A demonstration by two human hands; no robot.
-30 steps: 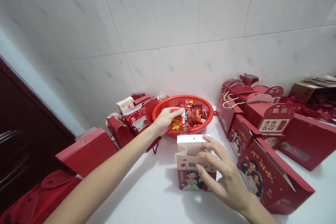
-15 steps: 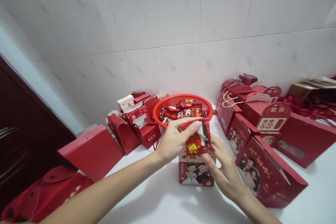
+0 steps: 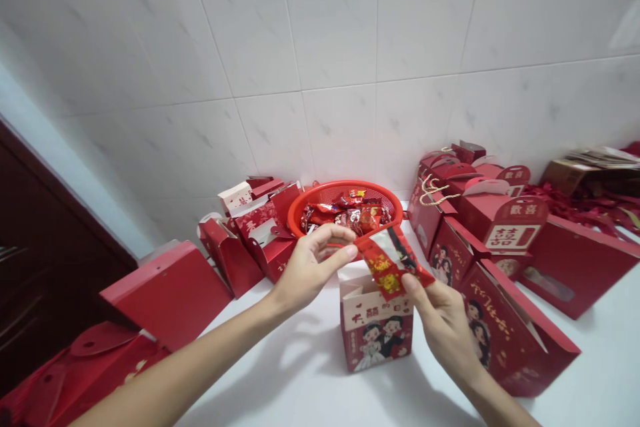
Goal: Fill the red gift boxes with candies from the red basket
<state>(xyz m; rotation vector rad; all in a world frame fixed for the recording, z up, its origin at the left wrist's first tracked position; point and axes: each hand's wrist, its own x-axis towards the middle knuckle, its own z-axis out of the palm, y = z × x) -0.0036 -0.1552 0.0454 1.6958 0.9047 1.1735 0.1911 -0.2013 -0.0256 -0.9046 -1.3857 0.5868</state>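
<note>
A flat red packet (image 3: 384,260) with gold print, a clear patch and a dark strip is tilted in my right hand (image 3: 445,320), whose thumb and fingers pinch its lower right side. My left hand (image 3: 307,270) is beside the packet's left corner, thumb and fingers apart; whether its fingertips touch the corner I cannot tell. Below the packet, a small red and white gift box (image 3: 377,340) with a cartoon couple on its front stands upright on the white table. Its top flaps are up, and the packet hides part of its opening.
Behind my hands, a red plastic basket (image 3: 345,185) holds several wrapped sweets (image 3: 370,217). Red gift boxes (image 3: 170,293) line the left side. More red boxes (image 3: 505,340), some with handles, crowd the right. A tiled wall (image 3: 340,127) rises behind the table.
My left hand has come off the packet's face, moving slightly left. My right hand has moved right with the packet, which has turned and uncovered more of the gift box.
</note>
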